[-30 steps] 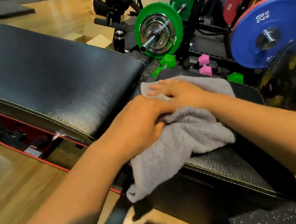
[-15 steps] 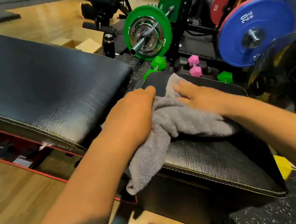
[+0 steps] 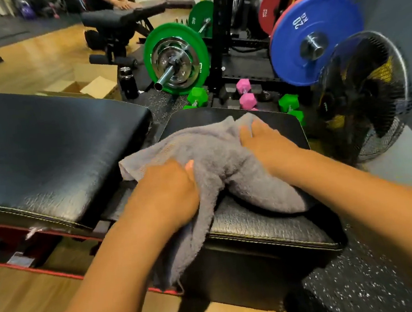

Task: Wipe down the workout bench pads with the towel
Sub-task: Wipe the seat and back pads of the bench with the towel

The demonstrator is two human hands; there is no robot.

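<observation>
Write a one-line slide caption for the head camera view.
Left hand grips a grey towel while right hand presses it onto the black seat pad, a blue weight plate behind.

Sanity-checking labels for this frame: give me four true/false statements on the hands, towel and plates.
1. The grey towel lies on the short seat pad. True.
2. The right hand rests on the barbell. False: it lies flat on the towel.
3. The left hand grips the towel. True.
4. The blue plate reads 10 KG. False: it reads 20 KG.
</observation>
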